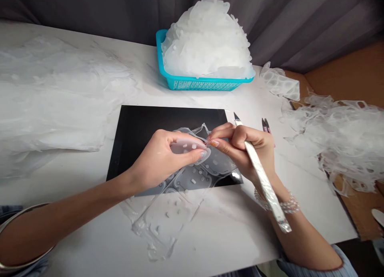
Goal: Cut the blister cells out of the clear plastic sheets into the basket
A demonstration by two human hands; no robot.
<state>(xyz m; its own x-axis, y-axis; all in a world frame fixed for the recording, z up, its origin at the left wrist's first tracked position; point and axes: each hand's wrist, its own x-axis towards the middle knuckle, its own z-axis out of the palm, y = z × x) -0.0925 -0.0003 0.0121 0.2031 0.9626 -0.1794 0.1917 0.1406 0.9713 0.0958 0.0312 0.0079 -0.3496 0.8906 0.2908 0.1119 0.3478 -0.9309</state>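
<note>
Logging from my remote view: left hand [159, 161] pinches a translucent plastic piece [187, 148] between thumb and fingers, just above the black mat [168, 123]. Right hand [241, 149] pinches its edge, with a foil-wrapped craft knife [264, 183] held upright in that grip.

The left hand [159, 159] pinches a translucent plastic piece [186, 148] dotted with small white nubs above a black mat [150, 125] on a white tabletop [228, 237]. The right hand [243, 147] grips a foil-wrapped craft knife [264, 181], its fingertips [213, 143] touching the piece's edge. A turquoise basket [204, 84] heaped with translucent pieces stands beyond the mat; perforated plastic scrap [339, 137] lies far right.
</note>
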